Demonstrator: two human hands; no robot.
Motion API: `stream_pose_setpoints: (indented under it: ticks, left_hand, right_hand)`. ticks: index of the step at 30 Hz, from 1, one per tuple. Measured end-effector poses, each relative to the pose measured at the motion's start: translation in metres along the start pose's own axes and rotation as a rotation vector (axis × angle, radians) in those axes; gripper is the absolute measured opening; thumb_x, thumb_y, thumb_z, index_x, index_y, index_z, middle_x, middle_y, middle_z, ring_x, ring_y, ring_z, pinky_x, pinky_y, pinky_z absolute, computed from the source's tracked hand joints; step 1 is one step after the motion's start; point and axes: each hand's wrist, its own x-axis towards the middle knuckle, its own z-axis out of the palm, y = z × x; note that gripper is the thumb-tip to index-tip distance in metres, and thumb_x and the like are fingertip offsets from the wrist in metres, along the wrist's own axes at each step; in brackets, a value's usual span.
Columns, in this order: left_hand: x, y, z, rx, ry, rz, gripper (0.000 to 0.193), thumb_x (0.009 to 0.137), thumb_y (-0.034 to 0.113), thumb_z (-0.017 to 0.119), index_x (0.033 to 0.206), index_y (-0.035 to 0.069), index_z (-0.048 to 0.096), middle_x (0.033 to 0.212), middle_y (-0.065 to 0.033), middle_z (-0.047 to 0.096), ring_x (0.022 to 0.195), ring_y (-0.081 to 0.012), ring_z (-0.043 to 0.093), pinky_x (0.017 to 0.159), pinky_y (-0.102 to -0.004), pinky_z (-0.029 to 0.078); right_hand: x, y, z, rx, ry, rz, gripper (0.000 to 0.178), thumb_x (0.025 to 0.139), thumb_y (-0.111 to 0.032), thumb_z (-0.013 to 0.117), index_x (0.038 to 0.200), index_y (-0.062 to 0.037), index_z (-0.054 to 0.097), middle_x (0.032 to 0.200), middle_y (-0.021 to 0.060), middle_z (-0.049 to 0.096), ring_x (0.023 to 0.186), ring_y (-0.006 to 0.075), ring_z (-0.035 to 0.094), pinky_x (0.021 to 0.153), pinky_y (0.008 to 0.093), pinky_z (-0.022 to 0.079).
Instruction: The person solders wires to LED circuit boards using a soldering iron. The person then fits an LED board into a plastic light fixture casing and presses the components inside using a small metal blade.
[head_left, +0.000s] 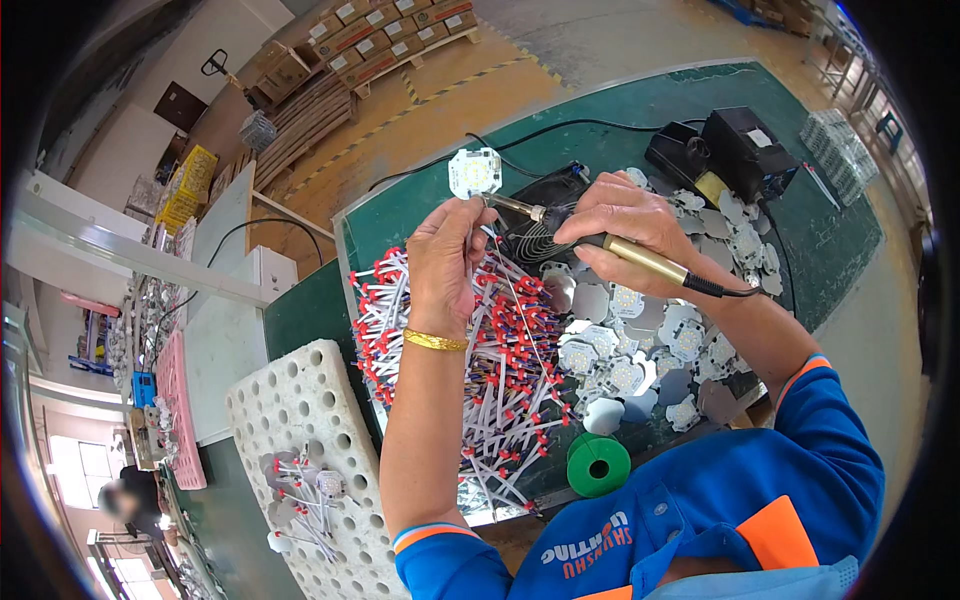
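Note:
Between its fingertips my left hand (447, 255) pinches a small white LED board (475, 172) by its lower edge, held up above the table. My right hand (625, 228) grips a soldering iron (645, 262) with a gold handle and black cord. The iron's tip points left and meets the board's lower edge beside my left fingertips; exact contact is too small to tell. A thin pale strand hangs from near my left hand over a heap of short white wires with red ends (500, 370). Right of these lie many loose LED boards (625, 375), some silver side up.
A green spool (598, 465) sits close to my body. Behind my right hand stands a black soldering station (748, 150), with stacked clear trays (840, 150) at far right. At left, a white foam board (300, 420) with holes carries several wired pieces. A black cable (600, 122) crosses the green table.

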Motion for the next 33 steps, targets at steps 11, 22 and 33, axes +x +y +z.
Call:
stream_pose_setpoints:
  ticks: [11, 22, 33]
  left_hand:
    - [0.003, -0.006, 0.0, -0.052, 0.027, 0.036, 0.007, 0.081, 0.011, 0.064, 0.078, 0.005, 0.063, 0.072, -0.0032, 0.065, 0.052, -0.0026, 0.044, 0.045, -0.0164, 0.03]
    - [0.005, -0.006, -0.007, -0.075, 0.05, -0.013, 0.008, 0.081, 0.012, 0.065, 0.079, 0.005, 0.063, 0.073, -0.0036, 0.065, 0.051, -0.0029, 0.045, 0.044, -0.0156, 0.031]
    - [-0.007, 0.005, -0.004, 0.659, -0.274, 0.04, 0.012, 0.079, 0.013, 0.065, 0.083, 0.002, 0.067, 0.07, -0.0017, 0.064, 0.051, -0.0023, 0.045, 0.048, -0.017, 0.035]
  right_hand:
    - [-0.004, -0.002, 0.004, 0.009, -0.017, 0.128, 0.018, 0.073, -0.009, 0.063, 0.09, -0.0104, 0.066, 0.075, 0.0035, 0.06, 0.073, 0.0218, 0.056, 0.074, 0.0348, 0.041]
    - [-0.002, -0.005, -0.006, 0.134, 0.035, 0.132, 0.017, 0.077, -0.008, 0.061, 0.093, -0.0071, 0.065, 0.081, 0.0062, 0.062, 0.079, 0.0208, 0.057, 0.075, 0.0325, 0.044]
    - [-0.003, 0.004, -0.006, -0.015, 0.114, 0.015, 0.02, 0.075, -0.008, 0.069, 0.094, -0.0058, 0.062, 0.088, 0.0099, 0.056, 0.078, 0.023, 0.054, 0.069, 0.0316, 0.043]
